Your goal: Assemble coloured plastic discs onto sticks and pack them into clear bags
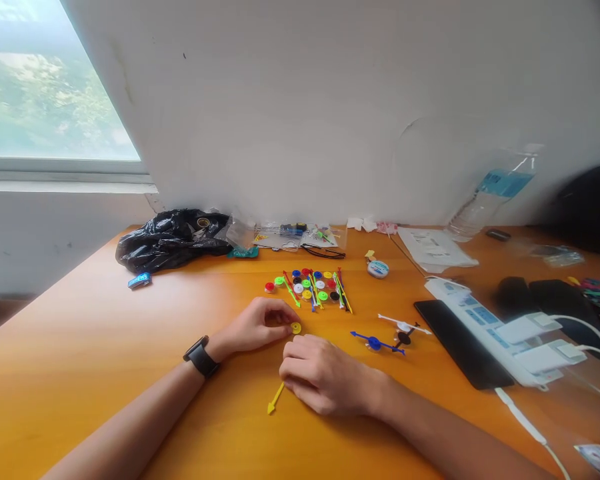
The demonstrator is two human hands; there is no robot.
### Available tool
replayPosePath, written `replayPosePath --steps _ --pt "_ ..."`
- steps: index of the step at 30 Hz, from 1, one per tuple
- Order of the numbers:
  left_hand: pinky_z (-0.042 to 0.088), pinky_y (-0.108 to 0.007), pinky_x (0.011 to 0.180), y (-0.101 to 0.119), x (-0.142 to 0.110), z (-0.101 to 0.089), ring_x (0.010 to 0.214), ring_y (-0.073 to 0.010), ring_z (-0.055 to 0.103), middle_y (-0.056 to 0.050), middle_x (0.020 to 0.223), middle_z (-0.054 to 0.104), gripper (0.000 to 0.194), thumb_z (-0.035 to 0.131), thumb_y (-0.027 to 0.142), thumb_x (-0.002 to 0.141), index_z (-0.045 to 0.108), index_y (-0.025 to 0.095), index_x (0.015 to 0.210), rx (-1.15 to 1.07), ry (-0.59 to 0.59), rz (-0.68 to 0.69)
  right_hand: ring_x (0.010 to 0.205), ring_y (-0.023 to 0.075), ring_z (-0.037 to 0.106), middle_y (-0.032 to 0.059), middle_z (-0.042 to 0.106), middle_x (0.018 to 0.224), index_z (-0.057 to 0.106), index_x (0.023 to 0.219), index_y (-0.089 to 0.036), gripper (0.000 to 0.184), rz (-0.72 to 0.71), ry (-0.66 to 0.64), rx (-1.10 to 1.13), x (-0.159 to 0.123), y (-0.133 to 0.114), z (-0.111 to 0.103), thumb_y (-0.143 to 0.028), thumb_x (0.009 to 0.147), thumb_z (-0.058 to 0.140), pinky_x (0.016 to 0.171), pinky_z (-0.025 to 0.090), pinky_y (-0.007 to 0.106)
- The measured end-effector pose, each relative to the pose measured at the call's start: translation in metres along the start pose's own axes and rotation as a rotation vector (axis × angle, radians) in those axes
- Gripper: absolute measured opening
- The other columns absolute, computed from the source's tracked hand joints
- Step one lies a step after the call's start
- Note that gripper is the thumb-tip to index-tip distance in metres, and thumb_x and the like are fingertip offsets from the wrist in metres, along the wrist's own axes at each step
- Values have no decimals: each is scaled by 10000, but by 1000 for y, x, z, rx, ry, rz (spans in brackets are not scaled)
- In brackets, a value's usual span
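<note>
Between the thumb and fingers of my left hand [263,325] is a small yellow disc [296,328], its round face turned up. My right hand [323,375] is closed on a yellow arrow [276,400], whose pointed head sticks out below the fingers; the other end is hidden in the hand. Both hands are close together above the table. Beyond them lies a group of small coloured discs [307,283] and thin arrows [341,290]. To the right rest a blue spinner [374,343], a white spinner [404,327] and a black spinner [404,338].
A white power strip [480,327] with plugged chargers and a dark phone-like slab [463,343] occupy the right. At the back are a black plastic bag [173,240], clear packets [300,237], a round white container [378,269] and a clear bottle [495,200]. A blue packet [140,281] lies left.
</note>
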State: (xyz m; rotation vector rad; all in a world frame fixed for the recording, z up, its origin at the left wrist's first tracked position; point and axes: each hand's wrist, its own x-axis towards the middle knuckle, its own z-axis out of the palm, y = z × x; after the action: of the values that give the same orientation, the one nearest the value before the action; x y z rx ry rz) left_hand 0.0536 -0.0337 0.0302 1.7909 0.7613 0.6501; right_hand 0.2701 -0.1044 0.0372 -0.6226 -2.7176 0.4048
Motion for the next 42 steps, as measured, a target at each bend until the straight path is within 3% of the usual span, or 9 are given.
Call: replayPosePath --steps 6,12,15,18,22,32,37,42 --pt "552 -309 809 8 0 -1 893 -215 703 -109 997 789 243 760 301 898 786 117 1055 -64 50 -12 869 205 558 50 667 940 578 958 -207 94 54 166 69 1 1 5 -197 1046 546 832 433 351" --pt "545 -297 843 16 -2 -6 907 -206 705 -76 956 792 280 763 418 929 785 139 941 -203 171 -54 912 206 600 50 655 990 581 1048 -231 80 315 453 257 -1 8 2 -234 1086 510 862 470 357" --pt "553 -308 852 16 -2 -6 931 -223 723 -86 981 807 296 802 434 901 797 144 965 -241 121 -56 934 198 634 42 662 1007 603 1072 -244 108 421 524 428 1 15 1 -263 1096 500 877 507 341" --pt "546 -288 763 14 0 -4 839 -213 730 -97 947 821 315 863 416 841 817 139 984 -252 79 -108 1002 205 665 43 686 1066 622 1095 -251 112 504 551 565 2 22 4 -306 1087 524 894 539 335" --pt "490 -258 657 10 2 -2 729 -181 690 -99 852 812 323 859 441 837 830 123 891 -162 159 -141 1085 224 680 51 697 1154 633 1167 -262 140 563 603 628 2 30 10 -325 1048 593 938 563 351" --pt "433 -238 610 11 2 -1 687 -147 626 -66 811 768 370 854 478 830 767 120 851 -144 189 -148 928 215 702 51 711 993 695 1000 -219 192 584 635 637 4 33 10 -394 1029 621 858 584 342" --pt "426 -240 626 14 1 -2 691 -138 592 -54 796 736 347 805 457 872 752 113 865 -132 133 -151 973 221 694 64 723 1062 686 1106 -217 206 615 635 673 2 36 11 -391 1036 603 852 567 346" --pt "416 -238 622 12 1 -1 679 -130 558 -34 762 692 267 782 379 864 740 115 856 -80 85 -113 858 186 675 39 687 961 677 1140 -208 196 632 569 742 0 42 15 -335 997 637 757 543 303"
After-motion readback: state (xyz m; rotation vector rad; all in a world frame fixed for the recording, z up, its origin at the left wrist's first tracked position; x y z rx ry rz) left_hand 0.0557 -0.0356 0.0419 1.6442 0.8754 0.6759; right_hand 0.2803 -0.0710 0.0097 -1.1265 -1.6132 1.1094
